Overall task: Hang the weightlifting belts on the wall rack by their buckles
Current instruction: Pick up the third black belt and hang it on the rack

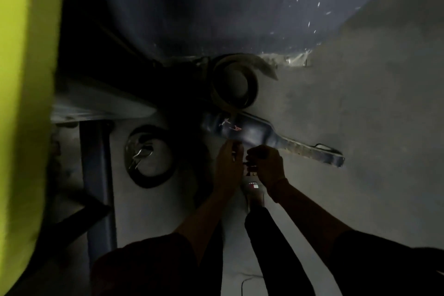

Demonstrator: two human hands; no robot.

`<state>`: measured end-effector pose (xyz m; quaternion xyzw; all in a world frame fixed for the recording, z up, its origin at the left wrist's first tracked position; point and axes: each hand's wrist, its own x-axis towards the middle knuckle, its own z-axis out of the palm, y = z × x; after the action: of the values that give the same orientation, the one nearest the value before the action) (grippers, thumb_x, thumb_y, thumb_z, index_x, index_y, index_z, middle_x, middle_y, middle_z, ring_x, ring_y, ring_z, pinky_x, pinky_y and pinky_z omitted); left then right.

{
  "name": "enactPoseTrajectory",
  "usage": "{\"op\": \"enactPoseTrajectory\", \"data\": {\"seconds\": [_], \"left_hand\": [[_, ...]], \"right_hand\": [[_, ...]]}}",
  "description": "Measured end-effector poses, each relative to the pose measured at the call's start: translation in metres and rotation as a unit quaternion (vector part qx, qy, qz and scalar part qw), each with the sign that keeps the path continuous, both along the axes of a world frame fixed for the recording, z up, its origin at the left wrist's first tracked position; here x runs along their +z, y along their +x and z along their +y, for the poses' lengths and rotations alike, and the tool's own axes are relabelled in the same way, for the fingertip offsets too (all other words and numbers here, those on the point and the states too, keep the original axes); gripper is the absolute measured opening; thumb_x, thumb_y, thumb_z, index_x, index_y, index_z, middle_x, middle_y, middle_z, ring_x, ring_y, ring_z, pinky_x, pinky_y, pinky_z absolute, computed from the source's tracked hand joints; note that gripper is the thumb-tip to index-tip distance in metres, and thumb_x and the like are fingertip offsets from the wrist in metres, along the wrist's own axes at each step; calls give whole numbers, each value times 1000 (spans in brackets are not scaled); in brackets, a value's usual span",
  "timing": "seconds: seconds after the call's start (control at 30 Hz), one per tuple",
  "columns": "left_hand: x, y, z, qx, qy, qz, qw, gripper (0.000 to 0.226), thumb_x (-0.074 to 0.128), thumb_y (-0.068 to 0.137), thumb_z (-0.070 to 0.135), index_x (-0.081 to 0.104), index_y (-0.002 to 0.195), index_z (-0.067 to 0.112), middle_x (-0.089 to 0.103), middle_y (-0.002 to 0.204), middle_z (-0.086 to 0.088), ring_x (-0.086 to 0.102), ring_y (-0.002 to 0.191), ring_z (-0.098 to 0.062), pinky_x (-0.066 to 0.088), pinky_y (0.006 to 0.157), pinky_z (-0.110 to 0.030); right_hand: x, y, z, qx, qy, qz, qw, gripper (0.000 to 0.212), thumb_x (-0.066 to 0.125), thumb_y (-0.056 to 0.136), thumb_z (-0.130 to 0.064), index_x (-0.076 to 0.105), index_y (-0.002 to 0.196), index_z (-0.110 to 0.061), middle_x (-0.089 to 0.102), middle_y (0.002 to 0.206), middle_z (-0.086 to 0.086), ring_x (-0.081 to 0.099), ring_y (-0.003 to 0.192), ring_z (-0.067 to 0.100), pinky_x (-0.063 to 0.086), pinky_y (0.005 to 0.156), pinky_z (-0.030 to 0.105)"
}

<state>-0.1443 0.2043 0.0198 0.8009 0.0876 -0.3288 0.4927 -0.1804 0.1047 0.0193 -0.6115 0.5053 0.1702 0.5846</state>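
In the dim head view, both hands meet low over the floor (360,103): the left hand (228,163) and right hand (265,166) pinch something small and dark between them, possibly a buckle. The blue weightlifting belt (264,134) lies just beyond them, its long axis running rightward; two coiled belts (234,81) (149,156) rest nearby.

A dim gym corner, by the look of it. Weightlifting gear lies on a bare concrete floor (360,103): a blue lifting belt (264,136) stretched flat just beyond the fingers (234,151), a coiled leather belt (234,81) farther off by the dark speckled wall (216,7), and a third rolled belt (149,156) with a metal buckle to the left of them. A dark steel frame (96,175) and a lime-yellow padded block (24,103) stand farther left.
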Motion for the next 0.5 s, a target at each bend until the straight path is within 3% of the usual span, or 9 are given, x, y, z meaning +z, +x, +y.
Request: {"op": "enactPoseTrajectory", "data": {"seconds": [0.07, 0.17, 0.27, 0.33, 0.4, 0.5], "left_hand": [[-35, 1, -18, -16, -8, 15, 1000, 25, 47, 103, 19, 58, 120, 3, 61, 108, -3, 56, 99, -10, 43, 79, -12], [-88, 8, -31, 0, -3, 21, 1000, 24, 47, 103, 15, 58, 117, -1, 61, 105, -9, 58, 98, -18, 45, 85, -22], [-147, 27, -24, 39, 23, 17, 999, 24, 47, 103, 13, 59, 117, -3, 59, 101, -4, 56, 91, -15, 42, 75, -10], [-185, 44, -13, 80, 36, 12, 996, 22, 48, 103, 15, 60, 114, 0, 59, 94, 2, 58, 84, -12, 44, 75, -18], [-225, 59, -2, 128, 39, 10, 991, 22, 50, 102, 19, 59, 112, 1, 62, 93, -2, 63, 91, -22, 50, 83, -34], [-279, 83, 16, 190, 38, 37, 980, 39, 54, 99, 31, 51, 132, 10, 63, 121, -10, 61, 113, -27, 50, 97, -41]], "right_hand": [[-42, -10, -16, 44, -38, 15, 998, 15, 55, 95, -1, 67, 97, -9, 72, 98, 17, 70, 91, 32, 59, 84, 49], [-98, -10, -27, 102, -59, 28, 993, 17, 55, 95, -1, 70, 102, -6, 73, 99, 13, 70, 93, 28, 58, 86, 49], [-145, 20, -25, 156, -54, -5, 986, 20, 54, 95, -3, 67, 110, -2, 71, 105, 18, 68, 97, 35, 56, 87, 50], [-183, 49, -21, 216, -48, -12, 975, 25, 56, 95, -6, 65, 117, -1, 68, 113, 17, 65, 107, 31, 52, 95, 41], [-217, 80, -15, 247, -44, -27, 968, 25, 58, 93, -3, 65, 117, 1, 67, 114, 16, 62, 110, 29, 48, 93, 33], [-261, 120, 1, 290, -60, -74, 952, 24, 59, 90, 2, 63, 114, 6, 66, 109, 17, 62, 105, 27, 50, 89, 23]]}}
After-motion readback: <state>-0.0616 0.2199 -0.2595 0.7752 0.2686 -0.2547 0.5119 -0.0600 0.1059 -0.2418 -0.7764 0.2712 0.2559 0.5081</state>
